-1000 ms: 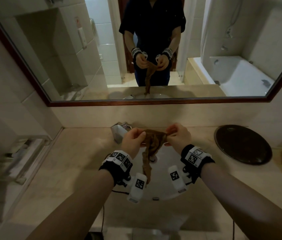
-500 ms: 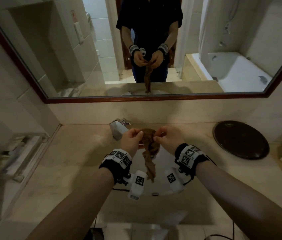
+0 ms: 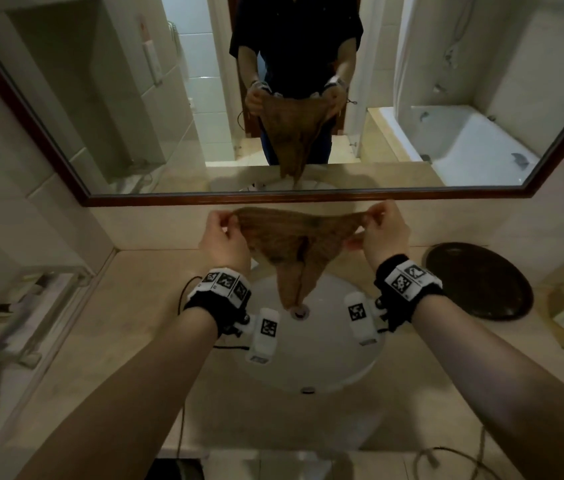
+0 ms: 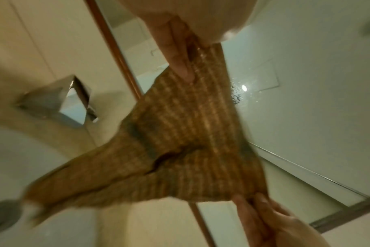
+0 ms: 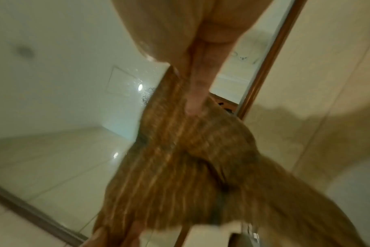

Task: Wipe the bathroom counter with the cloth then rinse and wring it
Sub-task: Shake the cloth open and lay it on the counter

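here the brown cloth (image 3: 294, 244) hangs spread over the sink (image 3: 325, 358) near the worktop's back edge, probably so any drips fall in the basin. the left hand (image 3: 223, 237) pinches one top corner and the right hand (image 3: 382, 230) pinches the other, pulling the top edge taut, likely to open it out. its lower tip dangles just above the drain (image 3: 299, 311). the tap (image 4: 59, 107) shows only from the left wrist, blurred; whether water runs is unclear.

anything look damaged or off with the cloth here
Yes. The brown cloth, stretched between the left hand and right hand over the sink, shows a dark slit near its middle, seemingly a tear.
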The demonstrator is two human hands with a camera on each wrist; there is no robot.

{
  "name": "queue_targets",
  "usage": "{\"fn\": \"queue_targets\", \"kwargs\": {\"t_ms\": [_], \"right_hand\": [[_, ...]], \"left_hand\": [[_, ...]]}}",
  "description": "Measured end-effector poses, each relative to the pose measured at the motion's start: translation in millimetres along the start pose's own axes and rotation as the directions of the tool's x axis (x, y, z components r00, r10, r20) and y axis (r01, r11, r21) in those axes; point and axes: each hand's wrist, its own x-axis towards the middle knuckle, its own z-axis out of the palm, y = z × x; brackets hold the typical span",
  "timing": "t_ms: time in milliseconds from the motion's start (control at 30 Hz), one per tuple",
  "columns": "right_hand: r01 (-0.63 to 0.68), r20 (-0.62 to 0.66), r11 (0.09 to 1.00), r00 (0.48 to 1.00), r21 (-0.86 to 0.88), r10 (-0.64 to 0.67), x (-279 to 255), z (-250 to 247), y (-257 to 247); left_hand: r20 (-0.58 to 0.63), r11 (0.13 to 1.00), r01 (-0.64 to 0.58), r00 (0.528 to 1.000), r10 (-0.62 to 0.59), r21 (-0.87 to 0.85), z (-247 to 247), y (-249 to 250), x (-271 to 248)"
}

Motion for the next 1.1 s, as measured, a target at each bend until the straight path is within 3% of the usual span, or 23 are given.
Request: {"fn": "queue_targets", "kwargs": {"t_ms": [33, 67, 133, 167, 200, 267, 367, 433, 467, 500, 533, 567, 600, 633, 700, 767, 800, 833, 867, 933, 967, 1033, 1100], "right_hand": [[0.001, 0.028, 0.999, 1.0, -0.043, 0.0, -1.2, 0.8, -0.5], [0.005, 0.14, 0.963, 0.99, -0.268, 0.034, -3.2, 1.4, 4.4], [0.09, 0.337, 0.716, 0.918, -0.692, 0.21, -11.4, 0.8, 23.6], [0.149, 0.364, 0.64, 0.905, -0.754, 0.218, -9.7, 0.2, 27.1], [0.183, 0.365, 0.626, 0.914, -0.758, 0.175, -6.5, 0.3, 26.0], [0.172, 0.287, 0.732, 0.957, -0.659, 0.034, 6.9, 1.1, 15.0], [0.223, 0.1, 0.905, 0.975, -0.362, -0.2, 19.5, 0.1, -15.2], [0.294, 0.002, 0.926, 0.953, -0.237, -0.302, 16.9, -0.4, -21.6], [0.313, 0.102, 0.887, 0.95, -0.339, -0.296, 12.8, 1.8, -16.7], [0.33, 0.298, 0.766, 0.936, -0.551, -0.189, 2.1, 7.6, -5.0], [0.357, 0.45, 0.602, 0.893, -0.714, 0.005, -13.1, 12.6, 13.5], [0.377, 0.499, 0.497, 0.856, -0.781, 0.136, -22.0, 16.3, 33.2], [0.367, 0.493, 0.479, 0.854, -0.797, 0.167, -25.7, 14.7, 40.8], [0.311, 0.459, 0.552, 0.876, -0.774, 0.15, -20.7, 11.4, 43.0], [0.206, 0.346, 0.707, 0.936, -0.676, 0.058, -7.0, 5.3, 35.4], [0.165, 0.224, 0.896, 0.972, -0.411, -0.076, -2.4, -0.4, 15.6], [0.184, 0.156, 0.937, 0.977, -0.295, -0.143, -2.4, -2.0, 10.7], [0.208, 0.136, 0.95, 0.974, -0.234, -0.18, -2.8, -3.4, 9.5], [0.216, 0.213, 0.922, 0.965, -0.321, -0.151, -3.5, -3.3, 11.6], [0.163, 0.403, 0.744, 0.902, -0.648, 0.154, -12.6, -3.4, 26.2], [0.14, 0.412, 0.685, 0.876, -0.715, 0.25, -14.3, -4.9, 36.8], [0.075, 0.34, 0.734, 0.915, -0.675, 0.219, -5.6, -7.1, 46.8], [0.047, 0.25, 0.819, 0.961, -0.572, 0.12, 1.8, -8.9, 45.3]], "left_hand": [[0.087, 0.996, -0.021, 0.996, 0.014, 0.088, 1.4, -3.3, -0.2], [0.253, 0.959, -0.066, 0.968, -0.006, 0.276, 3.7, -20.7, -1.8], [0.5, 0.749, -0.185, 0.838, -0.218, 0.636, 0.6, -61.2, -8.9], [0.53, 0.688, -0.205, 0.793, -0.3, 0.696, -3.0, -73.9, -7.3], [0.522, 0.709, -0.163, 0.789, -0.324, 0.686, -6.0, -74.4, -3.8], [0.472, 0.814, -0.105, 0.853, -0.221, 0.571, -6.3, -51.3, 12.7], [0.223, 0.951, -0.122, 0.973, 0.058, 0.285, -2.1, 3.6, 33.7], [0.082, 0.967, -0.205, 0.977, 0.195, 0.15, -2.0, 20.0, 30.4], [0.18, 0.954, -0.229, 0.964, 0.194, 0.196, -2.6, 15.5, 21.6], [0.377, 0.888, -0.288, 0.915, 0.145, 0.358, -0.2, 1.4, 9.3], [0.584, 0.747, -0.393, 0.812, 0.008, 0.536, 1.7, -20.7, -5.5], [0.689, 0.614, -0.471, 0.704, -0.172, 0.634, 1.3, -43.5, -17.4], [0.69, 0.54, -0.492, 0.676, -0.257, 0.683, 1.7, -60.7, -19.8], [0.664, 0.561, -0.446, 0.697, -0.27, 0.697, -0.2, -64.6, -15.7], [0.549, 0.708, -0.299, 0.823, -0.149, 0.64, -2.0, -59.8, -1.4], [0.342, 0.908, -0.18, 0.939, 0.044, 0.377, -4.6, -40.4, 8.9], [0.247, 0.947, -0.18, 0.962, 0.113, 0.266, -4.3, -34.6, 9.4], [0.236, 0.949, -0.211, 0.959, 0.155, 0.235, -5.1, -28.6, 6.6], [0.357, 0.888, -0.283, 0.922, 0.149, 0.361, -5.2, -29.8, 0.4], [0.603, 0.675, -0.376, 0.787, -0.129, 0.635, -9.7, -45.2, -15.8], [0.609, 0.617, -0.359, 0.751, -0.254, 0.7, -11.1, -54.3, -17.1], [0.529, 0.671, -0.236, 0.805, -0.271, 0.703, -12.4, -57.5, -6.5], [0.477, 0.762, -0.184, 0.86, -0.181, 0.621, -11.7, -49.1, 0.2]]}}
